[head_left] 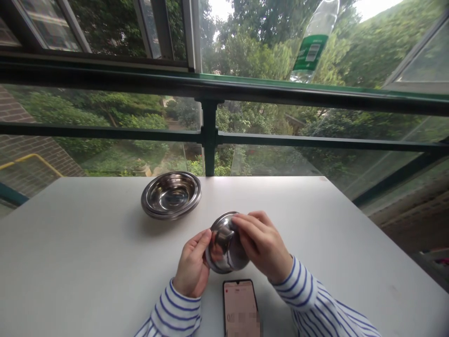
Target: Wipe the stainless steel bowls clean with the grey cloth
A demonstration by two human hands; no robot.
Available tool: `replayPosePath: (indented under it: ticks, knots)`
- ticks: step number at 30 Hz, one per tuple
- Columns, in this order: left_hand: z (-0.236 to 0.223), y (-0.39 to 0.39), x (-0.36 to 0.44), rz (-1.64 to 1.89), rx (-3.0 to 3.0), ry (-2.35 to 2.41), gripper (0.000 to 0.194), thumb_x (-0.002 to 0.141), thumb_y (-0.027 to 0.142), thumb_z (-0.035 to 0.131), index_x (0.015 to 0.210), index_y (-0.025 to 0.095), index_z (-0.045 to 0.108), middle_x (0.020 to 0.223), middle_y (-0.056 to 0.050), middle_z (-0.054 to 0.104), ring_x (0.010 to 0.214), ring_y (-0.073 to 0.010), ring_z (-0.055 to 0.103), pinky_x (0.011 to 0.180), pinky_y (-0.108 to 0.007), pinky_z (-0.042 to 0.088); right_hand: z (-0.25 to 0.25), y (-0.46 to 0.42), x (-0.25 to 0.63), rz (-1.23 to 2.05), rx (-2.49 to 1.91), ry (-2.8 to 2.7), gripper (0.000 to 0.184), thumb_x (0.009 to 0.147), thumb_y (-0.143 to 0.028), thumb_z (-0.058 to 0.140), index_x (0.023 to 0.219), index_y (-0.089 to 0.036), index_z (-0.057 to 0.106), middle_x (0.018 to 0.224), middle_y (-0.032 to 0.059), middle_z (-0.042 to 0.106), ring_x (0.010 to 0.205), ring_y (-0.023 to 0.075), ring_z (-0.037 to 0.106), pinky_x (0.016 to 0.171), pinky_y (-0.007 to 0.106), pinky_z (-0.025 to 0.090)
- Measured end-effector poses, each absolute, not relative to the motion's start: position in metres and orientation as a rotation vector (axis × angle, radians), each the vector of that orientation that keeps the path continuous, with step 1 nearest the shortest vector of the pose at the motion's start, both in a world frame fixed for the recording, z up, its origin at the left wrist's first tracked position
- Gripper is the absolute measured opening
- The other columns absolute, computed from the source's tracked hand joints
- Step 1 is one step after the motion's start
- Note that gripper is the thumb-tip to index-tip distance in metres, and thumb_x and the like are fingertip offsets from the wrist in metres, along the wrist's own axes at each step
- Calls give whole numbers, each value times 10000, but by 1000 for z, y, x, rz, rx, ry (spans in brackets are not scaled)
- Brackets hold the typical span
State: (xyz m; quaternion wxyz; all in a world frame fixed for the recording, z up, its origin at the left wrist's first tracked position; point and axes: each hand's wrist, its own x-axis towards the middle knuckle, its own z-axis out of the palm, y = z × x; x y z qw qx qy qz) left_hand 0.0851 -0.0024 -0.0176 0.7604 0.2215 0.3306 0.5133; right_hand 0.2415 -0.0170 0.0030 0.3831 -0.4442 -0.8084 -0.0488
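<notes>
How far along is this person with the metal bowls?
Possibly done: the nested steel bowls, stacked on the white table. In hand: one steel bowl, held at its rim by the left hand while the right hand touches it. Remaining, apparently: just this one, not yet on the stack.

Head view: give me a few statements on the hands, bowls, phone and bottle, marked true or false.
1. The left hand and right hand both touch the held bowl. True.
2. The phone lies beyond the held bowl. False: it lies on the near side.
3. The stacked bowls are on the white table. True.
4. The bottle has a red label. False: the label is green.
5. Both sleeves are plain. False: they are striped.
</notes>
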Motion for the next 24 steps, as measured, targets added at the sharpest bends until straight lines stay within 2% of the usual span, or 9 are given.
replayPosePath:
  ticks: [3, 8, 17, 24]
  knots:
    - [-19, -1, 84, 1153, 424, 718, 98, 738, 172, 624, 738, 83, 662, 659, -61, 679, 562, -105, 601, 539, -190, 495, 5, -15, 241, -141, -1124, -2103, 294, 846, -139, 441, 1116, -155, 556, 1112, 69, 609, 913, 206, 484, 773, 374, 463]
    - [-23, 3, 82, 1229, 293, 707, 78, 737, 138, 620, 721, 77, 667, 671, -71, 692, 608, -115, 636, 583, -189, 521, -2, -38, 224, -414, -882, -2344, 260, 831, -149, 496, 1068, -144, 602, 1181, 21, 581, 911, 207, 484, 721, 347, 447]
    - [-19, 4, 84, 1194, 161, 718, 172, 812, 101, 510, 738, 73, 663, 685, -79, 705, 620, -117, 656, 596, -186, 536, 1, -40, 220, -574, -829, -2384, 238, 830, -152, 493, 1022, -108, 627, 1137, 73, 603, 882, 205, 516, 678, 343, 453]
    - [-15, 8, 79, 1231, 101, 768, 167, 812, 98, 504, 769, 74, 664, 723, -80, 720, 643, -136, 670, 627, -214, 545, -1, -48, 238, -617, -790, -2400, 244, 821, -174, 529, 1044, -154, 627, 1177, 48, 584, 929, 205, 512, 721, 345, 461]
